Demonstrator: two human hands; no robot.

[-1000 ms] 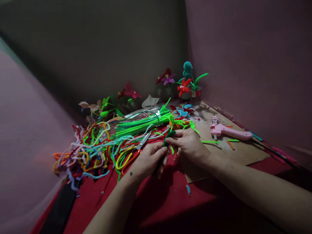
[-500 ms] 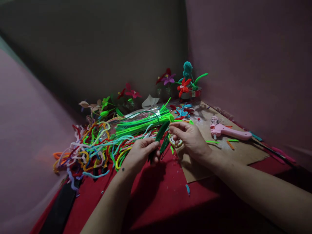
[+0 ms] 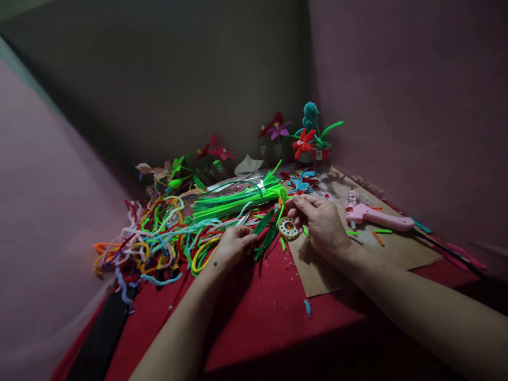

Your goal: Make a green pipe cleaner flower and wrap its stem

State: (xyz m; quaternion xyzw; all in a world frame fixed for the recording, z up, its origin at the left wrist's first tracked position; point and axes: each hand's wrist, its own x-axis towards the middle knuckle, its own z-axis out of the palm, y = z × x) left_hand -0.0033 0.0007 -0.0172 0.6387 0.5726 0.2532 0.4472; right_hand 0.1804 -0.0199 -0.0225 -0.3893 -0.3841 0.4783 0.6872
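My left hand (image 3: pixel 235 247) is closed, its thumb and fingertips pinched at the lower end of a dark green pipe-cleaner leaf (image 3: pixel 265 222). A second dark green leaf (image 3: pixel 268 242) slants close beside it, above the red cloth. To the right, my right hand (image 3: pixel 319 222) is also closed in a pinch, with its fingertips beside a looped bright green pipe cleaner (image 3: pixel 282 194). What sits between those fingertips is too small to make out. Just below them lies a round dial-like case (image 3: pixel 288 228). Scissors (image 3: pixel 243 219) show partly behind my left hand.
A tangle of coloured pipe cleaners (image 3: pixel 159 238) spreads to the left, with a bright green bundle (image 3: pixel 238 198) behind. A pink glue gun (image 3: pixel 375 216) rests on cardboard (image 3: pixel 333 272). Finished flowers (image 3: pixel 304 143) stand along the back. A black strip (image 3: pixel 103 328) lies at front left.
My right hand has moved right, away from the dark green leaves, and the round case shows more fully. The leaves sit lower beside my left hand. The view has shifted slightly.
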